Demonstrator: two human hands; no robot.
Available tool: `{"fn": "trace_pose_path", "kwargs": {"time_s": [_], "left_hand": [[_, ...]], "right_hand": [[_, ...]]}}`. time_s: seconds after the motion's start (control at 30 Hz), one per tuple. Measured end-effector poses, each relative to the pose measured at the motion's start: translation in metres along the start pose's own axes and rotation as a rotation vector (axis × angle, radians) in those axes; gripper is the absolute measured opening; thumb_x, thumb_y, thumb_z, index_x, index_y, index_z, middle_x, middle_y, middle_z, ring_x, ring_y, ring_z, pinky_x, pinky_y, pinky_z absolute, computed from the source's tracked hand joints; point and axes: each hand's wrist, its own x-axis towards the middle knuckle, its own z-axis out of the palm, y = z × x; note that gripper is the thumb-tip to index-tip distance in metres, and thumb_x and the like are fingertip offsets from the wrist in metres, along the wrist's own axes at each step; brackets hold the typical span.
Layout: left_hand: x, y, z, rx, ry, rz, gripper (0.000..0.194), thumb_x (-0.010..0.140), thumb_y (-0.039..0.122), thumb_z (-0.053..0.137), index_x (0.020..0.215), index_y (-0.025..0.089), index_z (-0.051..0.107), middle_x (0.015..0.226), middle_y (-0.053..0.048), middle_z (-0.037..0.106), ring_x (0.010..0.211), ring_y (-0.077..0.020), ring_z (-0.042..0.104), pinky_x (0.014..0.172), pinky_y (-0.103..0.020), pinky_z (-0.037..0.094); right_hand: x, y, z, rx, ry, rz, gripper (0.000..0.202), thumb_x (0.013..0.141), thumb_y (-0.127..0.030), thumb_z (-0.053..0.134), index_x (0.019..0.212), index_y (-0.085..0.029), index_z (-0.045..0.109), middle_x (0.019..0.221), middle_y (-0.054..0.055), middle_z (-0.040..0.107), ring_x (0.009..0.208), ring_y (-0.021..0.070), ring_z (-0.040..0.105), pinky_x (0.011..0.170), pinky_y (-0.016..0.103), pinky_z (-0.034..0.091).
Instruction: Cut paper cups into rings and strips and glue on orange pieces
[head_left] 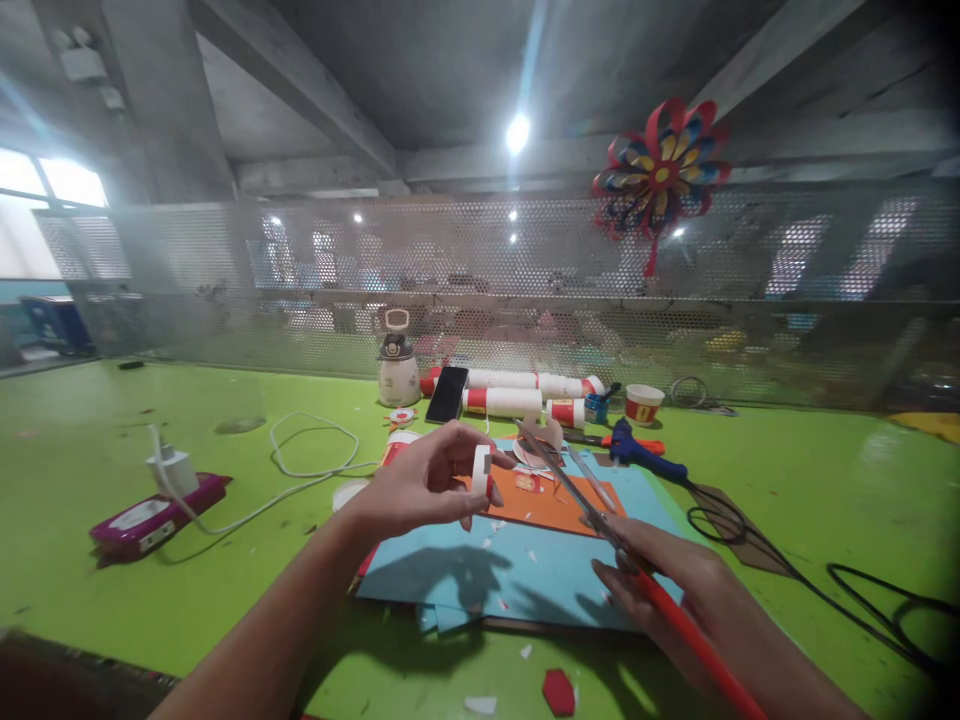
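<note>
A: State the nearest item.
B: A red scrap (559,692), lying close to the near edge of the worktop (135,610).

A: Right hand?
B: The right hand (701,570) is over the blue sheets (525,560), fingers wrapped around the red-handled scissors (600,520). Whether they pass through the loops cannot be told. Judged rigid, of modest weight, smooth at the handles; proper hold is there, clear of the blades.

A: Left hand?
B: The left hand (420,475) pinches a white piece (481,472) between thumb and fingers, raised above the sheets, about midway across the worktop's width.

A: Handling of that piece?
B: It appears to be thin curved card. Judged very light, springy along its curve, easily creased or crushed, possibly slippery if coated. Recommended hold: lightly by the rim, fingertips away from the blades.

A: Beyond the hands?
B: An orange card (536,508) lies on the sheets. Farther right, nearer the far edge than the near one, rests a blue glue gun (645,452).

A: Far edge?
B: Stacked paper cups (502,402) lie lengthwise near it, a phone (448,394) just beside.
</note>
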Motion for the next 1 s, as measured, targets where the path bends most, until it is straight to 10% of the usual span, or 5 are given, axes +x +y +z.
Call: {"fn": "trace_pose_path", "kwargs": {"time_s": [0.4, 0.63, 1.0], "left_hand": [[-0.001, 0.001, -0.005, -0.144, 0.027, 0.012, 0.042, 0.084, 0.023, 0.062, 0.124, 0.014, 0.057, 0.114, -0.021, 0.063, 0.083, -0.0266, 0.069, 0.05, -0.027, 0.054], [0.002, -0.004, -0.005, -0.472, 0.075, -0.075, 0.043, 0.089, 0.043, 0.051, 0.112, 0.008, 0.061, 0.093, -0.019, 0.07, 0.07, -0.021, 0.068, 0.048, -0.022, 0.048], [0.007, -0.008, -0.002, -0.66, 0.21, -0.168, 0.042, 0.092, 0.043, 0.047, 0.102, 0.006, 0.063, 0.079, -0.017, 0.07, 0.059, -0.015, 0.062, 0.048, -0.019, 0.042]], "right_hand": [[0.002, 0.009, 0.005, 0.029, -0.071, 0.197, 0.041, 0.092, -0.044, 0.044, 0.116, -0.016, 0.062, 0.121, 0.015, 0.066, 0.105, 0.0307, 0.064, 0.087, 0.044, 0.052], [0.004, -0.002, 0.006, 0.043, -0.277, 0.301, 0.034, 0.089, -0.045, 0.053, 0.112, -0.023, 0.066, 0.116, 0.011, 0.069, 0.103, 0.0299, 0.064, 0.09, 0.044, 0.048], [0.006, 0.003, 0.013, 0.07, -0.239, 0.283, 0.032, 0.086, -0.042, 0.056, 0.105, -0.021, 0.07, 0.108, 0.012, 0.072, 0.099, 0.0312, 0.065, 0.087, 0.043, 0.048]]}}
